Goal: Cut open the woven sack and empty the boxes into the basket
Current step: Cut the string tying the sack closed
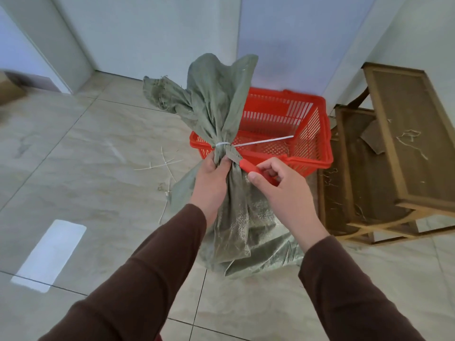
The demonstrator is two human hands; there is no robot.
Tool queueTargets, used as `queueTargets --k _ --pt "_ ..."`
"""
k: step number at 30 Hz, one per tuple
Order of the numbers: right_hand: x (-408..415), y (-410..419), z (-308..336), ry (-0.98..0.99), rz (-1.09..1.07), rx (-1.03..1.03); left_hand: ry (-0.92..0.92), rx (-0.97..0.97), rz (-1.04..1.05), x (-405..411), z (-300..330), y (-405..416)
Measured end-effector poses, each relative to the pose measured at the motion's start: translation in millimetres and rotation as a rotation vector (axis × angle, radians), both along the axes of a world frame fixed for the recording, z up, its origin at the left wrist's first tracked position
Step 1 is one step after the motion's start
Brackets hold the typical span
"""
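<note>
A grey-green woven sack (236,217) stands on the tiled floor, its neck bunched and bound by a white cable tie (222,144) whose long tail points right. My left hand (211,178) grips the neck just below the tie. My right hand (283,190) holds a red-handled utility knife (248,166), its short blade touching the neck just under the tie. A red plastic basket (317,134) sits behind the sack against the wall and looks empty. No boxes are visible; the sack hides its contents.
Wooden frames or stools (394,153) lean at the right, close to the basket. Loose pale strands (160,166) lie on the floor left of the sack. A cardboard box (9,89) shows at the far left edge. Walls close off the back.
</note>
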State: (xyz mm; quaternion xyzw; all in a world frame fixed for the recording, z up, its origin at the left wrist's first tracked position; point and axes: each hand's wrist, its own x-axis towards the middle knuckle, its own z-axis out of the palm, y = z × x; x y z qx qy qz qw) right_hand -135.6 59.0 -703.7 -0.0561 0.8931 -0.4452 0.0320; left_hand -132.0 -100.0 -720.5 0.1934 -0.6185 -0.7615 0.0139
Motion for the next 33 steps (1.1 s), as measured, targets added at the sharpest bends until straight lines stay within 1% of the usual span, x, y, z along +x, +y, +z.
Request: queueTargets --k 6,9,12,15,17,19,24,26,33 --pt "-3.1 -4.8 -0.2 0.063 -0.024 0.045 0.042 -0.093 -0.02 1.3 -0.7 -2.9" --pt "-5.2 -2.5 1.1 0.082 -0.024 0.069 0.048 -0.162 0.034 3.7 -0.1 -2.6" --pt "-6.6 -0.7 -0.1 0.066 -0.044 0.087 0.122 -0.253 0.059 8.0 3.1 -1.7" --pt "-6.6 -0.3 -0.6 0.047 -0.048 0.095 0.225 -0.468 -0.066 12.2 9.7 -4.1" --pt "-7.3 0.4 1.8 0.031 -0.049 0.083 0.279 -0.526 -0.185 13.0 13.5 -8.1" --pt "-8.7 1.3 4.9 0.019 -0.045 0.068 0.282 -0.494 -0.221 11.8 12.8 -12.6" --pt "-7.2 0.4 10.8 0.04 0.003 0.105 0.169 -0.372 -0.07 8.2 6.1 -18.6" --pt "-5.7 -0.4 11.7 0.059 -0.009 0.12 0.137 -0.335 -0.053 7.1 4.3 -19.8" --pt "-3.6 -2.7 14.2 0.097 -0.012 0.195 0.13 -0.332 -0.066 6.4 3.2 -20.8"
